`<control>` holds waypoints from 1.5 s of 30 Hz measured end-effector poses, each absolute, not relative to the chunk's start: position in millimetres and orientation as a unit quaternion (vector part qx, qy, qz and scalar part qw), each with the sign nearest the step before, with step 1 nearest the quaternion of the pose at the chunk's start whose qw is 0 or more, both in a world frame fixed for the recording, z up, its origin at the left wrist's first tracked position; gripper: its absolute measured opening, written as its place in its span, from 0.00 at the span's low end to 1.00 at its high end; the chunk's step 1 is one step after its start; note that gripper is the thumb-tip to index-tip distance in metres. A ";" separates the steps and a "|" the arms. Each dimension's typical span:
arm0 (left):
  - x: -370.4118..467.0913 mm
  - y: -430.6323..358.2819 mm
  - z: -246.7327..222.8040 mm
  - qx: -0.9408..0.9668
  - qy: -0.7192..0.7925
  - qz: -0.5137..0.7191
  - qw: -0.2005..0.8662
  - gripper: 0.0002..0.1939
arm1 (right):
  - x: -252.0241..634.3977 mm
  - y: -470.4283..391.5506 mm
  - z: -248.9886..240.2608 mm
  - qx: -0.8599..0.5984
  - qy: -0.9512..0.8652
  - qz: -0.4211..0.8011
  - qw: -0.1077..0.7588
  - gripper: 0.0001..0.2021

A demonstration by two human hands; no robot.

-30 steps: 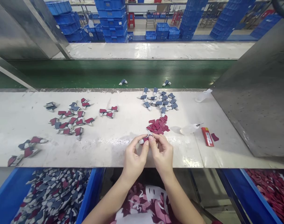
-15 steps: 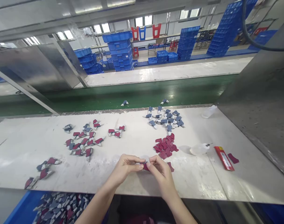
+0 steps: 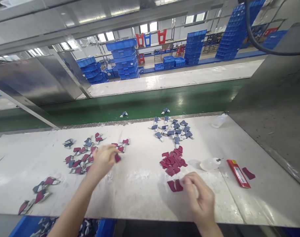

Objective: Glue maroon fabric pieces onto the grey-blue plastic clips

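My left hand (image 3: 103,162), blurred by motion, is at the left group of small grey, white and maroon pieces. Its fingers are closed on a small maroon-faced piece (image 3: 117,158) just above the table; most of that piece is hidden. Farther right, my right hand (image 3: 201,199) has its fingers bent with a gap between thumb and forefinger. Its fingertips are at the edge of a maroon patch (image 3: 179,185), and whether they touch is unclear. A second maroon patch (image 3: 171,186) lies close beside it. Beyond these is a pile of maroon patches (image 3: 173,161).
Blue-grey and white pieces (image 3: 176,129) lie behind the maroon pile. To the right are a clear squeeze bottle (image 3: 210,164), a red packet (image 3: 238,173) and another bottle (image 3: 219,120). A metal panel (image 3: 270,98) bounds the right side. A blue bin (image 3: 107,227) sits below the front edge.
My hands, together on a small piece before, have separated. The left one has swung left and away with a piece; the right one has moved right and down. Both maroon patches now show. The view has shifted slightly.
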State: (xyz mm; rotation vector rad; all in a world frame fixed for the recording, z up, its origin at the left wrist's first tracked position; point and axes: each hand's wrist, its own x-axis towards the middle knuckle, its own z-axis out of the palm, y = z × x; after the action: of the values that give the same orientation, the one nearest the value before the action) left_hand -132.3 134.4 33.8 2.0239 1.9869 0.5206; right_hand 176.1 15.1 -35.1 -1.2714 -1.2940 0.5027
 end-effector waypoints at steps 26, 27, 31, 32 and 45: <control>26.4 419.2 -21.3 0.795 0.562 0.153 0.171 0.21 | 255.7 28.6 -66.0 -0.671 -0.559 -0.110 0.474 0.10; 29.9 416.1 -21.1 0.798 0.554 0.160 0.175 0.17 | 255.5 28.8 -65.6 -0.676 -0.563 -0.103 0.464 0.10; 27.9 394.4 -15.7 0.802 0.529 0.194 0.201 0.12 | 254.3 31.8 -71.1 -0.687 -0.602 -0.060 0.403 0.12; 26.0 386.4 -13.4 0.803 0.520 0.201 0.212 0.11 | 254.1 33.1 -73.7 -0.685 -0.612 -0.053 0.390 0.14; -6.5 163.3 19.9 0.777 0.438 0.165 0.421 0.19 | 257.3 21.1 -76.0 -0.560 -0.625 -0.104 0.534 0.25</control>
State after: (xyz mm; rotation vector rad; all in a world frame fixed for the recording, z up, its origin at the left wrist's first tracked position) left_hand -6.5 163.3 19.9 1.9471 1.0983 0.4135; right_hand 257.3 21.1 -76.0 -1.3345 -1.4905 -0.2486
